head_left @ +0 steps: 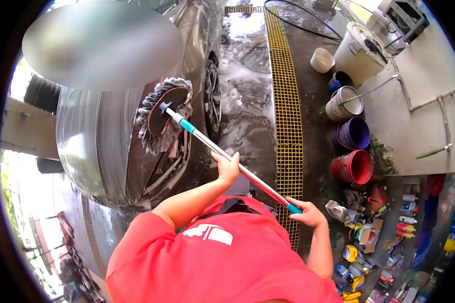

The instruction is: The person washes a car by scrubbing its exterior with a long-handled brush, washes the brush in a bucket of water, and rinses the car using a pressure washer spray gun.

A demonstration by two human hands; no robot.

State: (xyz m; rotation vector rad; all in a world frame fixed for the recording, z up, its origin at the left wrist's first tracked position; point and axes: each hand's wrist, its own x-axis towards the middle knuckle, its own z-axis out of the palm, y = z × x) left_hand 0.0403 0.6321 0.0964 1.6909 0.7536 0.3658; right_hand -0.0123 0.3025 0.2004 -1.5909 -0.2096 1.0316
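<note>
A long silver, red and teal pole (212,145) runs diagonally in front of my red shirt. Around its middle my left hand (227,168) is closed, and my right hand (308,212) grips the teal lower end. The pole's upper end carries a round mop head (164,113) with grey shaggy strands. That head lies against the front corner of a dark, wet car (114,136), near its headlight. Streaks of suds cover the car's surface. Its front wheel (213,96) is beside the mop head, to the right.
Yellow grating (288,111) crosses the wet, soapy floor. Along the right wall stand a red bucket (353,166), a purple bucket (352,134), other buckets and a large white bin (359,53). Several bottles lie at lower right. A black hose (308,22) curves across the top.
</note>
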